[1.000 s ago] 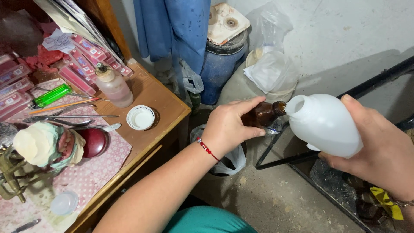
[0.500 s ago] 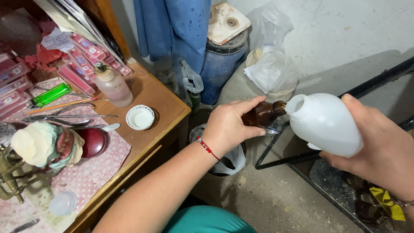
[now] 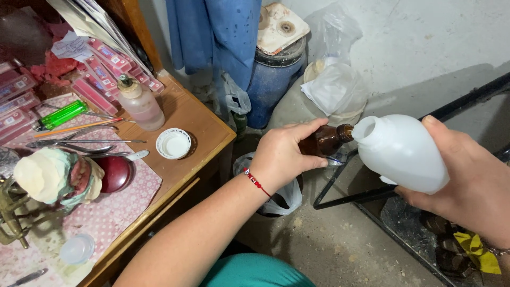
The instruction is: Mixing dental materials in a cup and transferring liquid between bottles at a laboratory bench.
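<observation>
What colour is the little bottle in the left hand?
The little bottle is dark brown, seen best in the head view, held by the left hand.

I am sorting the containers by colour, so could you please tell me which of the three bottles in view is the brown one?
The small brown bottle in the left hand; the right hand's bottle is white, the table's clear.

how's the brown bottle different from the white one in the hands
The brown bottle in the left hand is small, dark and see-through; the white bottle in the right hand is far bigger, opaque and tipped sideways. Both are uncapped, mouths meeting.
</observation>
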